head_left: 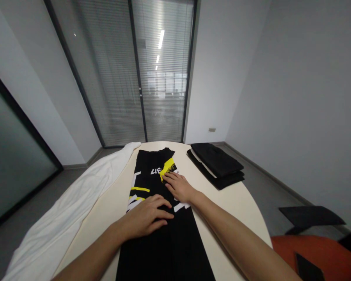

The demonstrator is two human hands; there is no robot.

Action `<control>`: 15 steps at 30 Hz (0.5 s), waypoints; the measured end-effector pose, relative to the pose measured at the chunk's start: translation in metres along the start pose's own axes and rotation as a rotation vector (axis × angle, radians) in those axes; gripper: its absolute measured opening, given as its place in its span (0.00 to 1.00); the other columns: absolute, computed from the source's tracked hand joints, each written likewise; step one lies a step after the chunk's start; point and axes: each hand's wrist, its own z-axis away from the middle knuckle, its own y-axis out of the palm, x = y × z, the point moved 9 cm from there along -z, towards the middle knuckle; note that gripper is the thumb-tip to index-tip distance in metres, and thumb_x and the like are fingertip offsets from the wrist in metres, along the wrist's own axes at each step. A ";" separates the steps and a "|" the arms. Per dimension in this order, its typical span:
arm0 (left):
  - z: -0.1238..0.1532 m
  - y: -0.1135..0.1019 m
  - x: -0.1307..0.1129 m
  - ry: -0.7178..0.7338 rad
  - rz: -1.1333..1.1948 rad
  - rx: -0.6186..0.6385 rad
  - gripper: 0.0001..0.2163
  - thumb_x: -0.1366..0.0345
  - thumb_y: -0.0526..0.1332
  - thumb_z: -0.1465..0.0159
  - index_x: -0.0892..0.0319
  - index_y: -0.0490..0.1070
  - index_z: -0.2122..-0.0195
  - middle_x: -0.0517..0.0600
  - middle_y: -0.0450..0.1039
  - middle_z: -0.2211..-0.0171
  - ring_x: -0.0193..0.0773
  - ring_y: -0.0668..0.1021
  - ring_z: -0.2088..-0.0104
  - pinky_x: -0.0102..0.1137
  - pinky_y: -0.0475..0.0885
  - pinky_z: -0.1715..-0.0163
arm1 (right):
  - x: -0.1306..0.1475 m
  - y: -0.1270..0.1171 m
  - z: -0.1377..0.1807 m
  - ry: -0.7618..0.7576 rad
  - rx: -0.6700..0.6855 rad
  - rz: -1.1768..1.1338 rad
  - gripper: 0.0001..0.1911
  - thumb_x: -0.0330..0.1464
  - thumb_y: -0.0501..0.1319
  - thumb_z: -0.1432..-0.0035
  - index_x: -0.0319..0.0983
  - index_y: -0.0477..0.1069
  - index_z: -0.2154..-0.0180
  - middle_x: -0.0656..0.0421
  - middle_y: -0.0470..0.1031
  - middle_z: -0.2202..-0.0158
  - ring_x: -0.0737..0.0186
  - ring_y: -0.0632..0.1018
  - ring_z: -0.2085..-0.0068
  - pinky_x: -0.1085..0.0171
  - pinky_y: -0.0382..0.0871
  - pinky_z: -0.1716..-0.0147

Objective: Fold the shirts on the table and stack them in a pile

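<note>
A black garment [163, 242] with white and yellow print lies folded into a long strip down the middle of a pale round table [236, 199]. My left hand [148, 217] rests flat on the garment's middle, fingers stretched out to the right. My right hand [179, 186] lies flat a little farther up, fingers spread over the yellow print. Neither hand grips anything.
A white cloth [76, 203] drapes over the table's left side. A stack of folded black garments [218, 164] sits at the far right of the table. An orange seat [318, 253] and a dark chair [310, 216] stand at the right. Glass doors with blinds are behind.
</note>
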 end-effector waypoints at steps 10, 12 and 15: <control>-0.004 0.002 0.002 0.011 0.057 -0.098 0.09 0.62 0.61 0.33 0.50 0.77 0.53 0.51 0.72 0.51 0.43 0.71 0.47 0.39 0.68 0.45 | -0.002 -0.004 0.002 0.002 -0.017 -0.068 0.27 0.43 0.50 0.31 0.43 0.61 0.35 0.54 0.60 0.32 0.49 0.59 0.32 0.47 0.52 0.35; -0.004 0.001 0.002 0.009 0.060 -0.096 0.09 0.62 0.63 0.34 0.50 0.76 0.53 0.51 0.72 0.51 0.44 0.71 0.46 0.42 0.65 0.43 | 0.000 -0.005 0.001 0.018 -0.023 -0.073 0.28 0.44 0.53 0.33 0.42 0.62 0.35 0.54 0.60 0.33 0.47 0.58 0.32 0.46 0.52 0.35; -0.002 0.001 0.003 0.010 0.053 -0.077 0.11 0.62 0.63 0.34 0.49 0.76 0.51 0.51 0.71 0.49 0.45 0.70 0.45 0.44 0.64 0.41 | 0.001 -0.010 0.000 0.037 -0.046 -0.118 0.28 0.45 0.56 0.34 0.41 0.65 0.37 0.52 0.63 0.34 0.47 0.60 0.33 0.46 0.53 0.35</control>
